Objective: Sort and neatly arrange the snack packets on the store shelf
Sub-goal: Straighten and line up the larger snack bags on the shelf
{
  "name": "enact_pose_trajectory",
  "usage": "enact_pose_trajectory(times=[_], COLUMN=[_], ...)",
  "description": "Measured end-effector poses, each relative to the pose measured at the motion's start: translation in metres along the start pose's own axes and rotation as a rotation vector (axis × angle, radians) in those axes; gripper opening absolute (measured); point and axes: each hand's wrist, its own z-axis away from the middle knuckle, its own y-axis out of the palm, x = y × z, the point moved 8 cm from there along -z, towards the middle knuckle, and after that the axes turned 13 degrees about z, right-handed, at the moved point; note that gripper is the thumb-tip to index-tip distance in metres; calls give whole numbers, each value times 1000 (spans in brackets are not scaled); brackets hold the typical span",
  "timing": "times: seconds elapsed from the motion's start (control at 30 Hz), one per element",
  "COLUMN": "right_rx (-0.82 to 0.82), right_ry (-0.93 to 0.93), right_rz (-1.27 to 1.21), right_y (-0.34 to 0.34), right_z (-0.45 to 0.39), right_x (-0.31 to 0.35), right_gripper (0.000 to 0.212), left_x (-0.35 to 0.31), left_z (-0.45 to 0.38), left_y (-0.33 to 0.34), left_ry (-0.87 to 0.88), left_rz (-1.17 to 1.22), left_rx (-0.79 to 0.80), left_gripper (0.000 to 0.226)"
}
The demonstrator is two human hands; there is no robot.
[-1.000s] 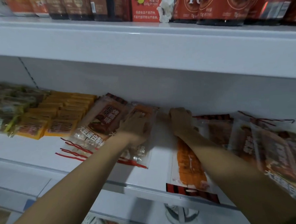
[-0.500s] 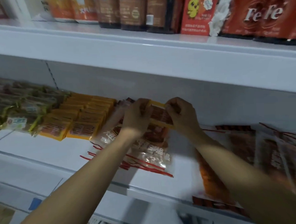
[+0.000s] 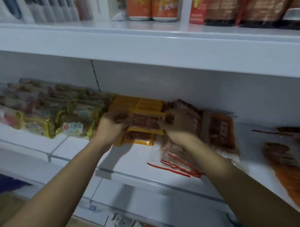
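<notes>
So both hands are on the same flat yellow-edged plastic snack packet with dark reddish contents [image 3: 146, 122]: left hand [image 3: 112, 125] curled round its 9 o'clock end, right hand [image 3: 177, 125] pinching the 3 o'clock end. The packet sits on top of the stack of matching yellow packets [image 3: 137, 105], mid-shelf on the white metal store shelf [image 3: 130, 166], looks like it's being squared up there.

What I'd worry about: the stack looks loose and the plastic is probably slippery, so a push toward 12 o'clock could fan the packets underneath or shove them into the row of greenish-yellow wrapped packets [image 3: 73, 126] at 9 o'clock. Also the right forearm hangs right over the clear red-striped packets [image 3: 175, 166] near the front lip, so an elbow drag could sweep those off the shelf.

Labels: the greenish packets carry a white label with Chinese characters, too blurry for me to read with any confidence. Nothing legible on the held packet
</notes>
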Motion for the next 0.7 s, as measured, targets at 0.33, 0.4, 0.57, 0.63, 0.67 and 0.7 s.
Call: enact_pose_trajectory(times=[0.33, 0.4, 0.57, 0.63, 0.67, 0.7], right_rx=[229, 259, 252, 221, 173, 112], right_ry=[-45, -60, -122, -146, -153, -156], right_rz=[800, 818, 890, 918, 894, 818], right_y=[61, 66, 77, 76, 71, 60], right_z=[-14, -15, -19, -22, -24, -25], right_x=[34, 34, 34, 36, 37, 39], right_gripper=[20, 19, 27, 28, 28, 29], left_x=[42, 47, 56, 54, 50, 44], left_z=[-14, -14, -14, -11, -10, -9], left_y=[-2, 3, 3, 6, 9, 13], left_ry=[250, 294, 270, 272, 289, 311], left_rz=[-755, -812, -881, -894, -885, -859], left_rx=[203, 227, 215, 207, 206, 208], left_gripper=[33, 31, 44, 44, 43, 41])
